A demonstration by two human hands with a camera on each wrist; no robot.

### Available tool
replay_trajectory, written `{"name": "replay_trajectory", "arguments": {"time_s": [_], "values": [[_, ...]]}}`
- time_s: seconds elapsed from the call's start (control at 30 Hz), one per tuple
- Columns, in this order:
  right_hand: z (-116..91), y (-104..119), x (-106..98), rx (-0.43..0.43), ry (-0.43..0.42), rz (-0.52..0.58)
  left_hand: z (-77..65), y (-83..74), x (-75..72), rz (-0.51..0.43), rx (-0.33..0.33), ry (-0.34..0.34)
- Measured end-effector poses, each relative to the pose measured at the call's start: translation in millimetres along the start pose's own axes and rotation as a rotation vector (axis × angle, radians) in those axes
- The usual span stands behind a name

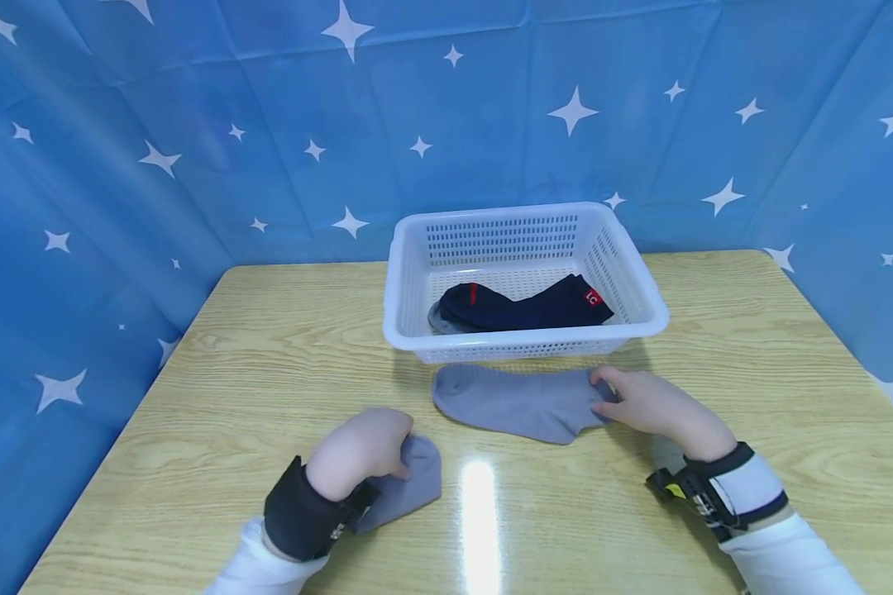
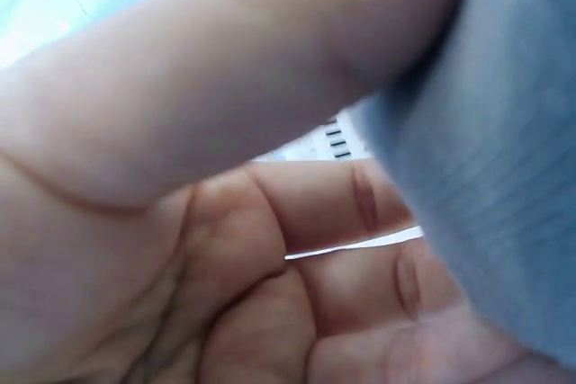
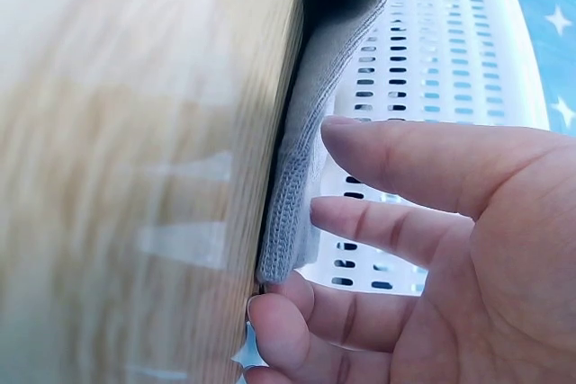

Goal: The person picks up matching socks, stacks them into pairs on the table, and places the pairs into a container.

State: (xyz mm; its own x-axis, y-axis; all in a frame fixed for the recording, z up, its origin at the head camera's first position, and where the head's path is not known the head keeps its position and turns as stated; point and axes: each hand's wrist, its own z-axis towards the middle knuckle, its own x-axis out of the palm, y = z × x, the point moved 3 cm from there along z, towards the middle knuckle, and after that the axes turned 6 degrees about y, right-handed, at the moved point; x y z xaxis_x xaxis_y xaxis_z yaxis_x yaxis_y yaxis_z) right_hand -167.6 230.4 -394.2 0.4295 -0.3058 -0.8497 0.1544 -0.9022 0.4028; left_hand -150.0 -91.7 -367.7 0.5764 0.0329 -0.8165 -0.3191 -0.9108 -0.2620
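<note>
A grey sock lies flat in front of the basket, its cuff toward the right. At that cuff is my right hand, thumb and fingers apart. In the right wrist view the fingertips are at the ribbed cuff edge without closing on it. My left hand holds a second grey sock low over the table, at the left front. The left wrist view has that sock between the thumb and the fingers, partly hiding the fingertips.
A white perforated basket stands at the back of the wooden table. Inside lie a dark navy sock with red marks and something grey under it. A blue cloth with white stars hangs behind the table.
</note>
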Motion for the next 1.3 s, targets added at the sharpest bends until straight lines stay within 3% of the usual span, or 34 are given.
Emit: {"name": "replay_trajectory", "arguments": {"time_s": [0.3, 0.5, 0.63, 0.9, 1.3], "values": [[-0.3, 1.5, -0.4, 0.000, -0.001, -0.009, -2.7, -27.1, 14.5, 0.149, 0.105, -0.017], [0.1, 2.7, -1.1, -0.002, -0.002, -0.007, -8.8, -45.2, 24.9, 0.280, 0.232, -0.067], [0.2, 2.7, -1.7, -0.003, 0.001, -0.009, -7.1, -55.5, 33.2, 0.336, 0.280, -0.083], [-0.2, 2.0, -1.8, -0.002, 0.000, 0.001, 1.6, -75.3, 42.8, 0.304, 0.367, -0.077], [0.6, 0.3, -0.7, -0.019, 0.001, 0.003, 17.1, -85.8, 35.4, 0.119, 0.419, -0.102]]}}
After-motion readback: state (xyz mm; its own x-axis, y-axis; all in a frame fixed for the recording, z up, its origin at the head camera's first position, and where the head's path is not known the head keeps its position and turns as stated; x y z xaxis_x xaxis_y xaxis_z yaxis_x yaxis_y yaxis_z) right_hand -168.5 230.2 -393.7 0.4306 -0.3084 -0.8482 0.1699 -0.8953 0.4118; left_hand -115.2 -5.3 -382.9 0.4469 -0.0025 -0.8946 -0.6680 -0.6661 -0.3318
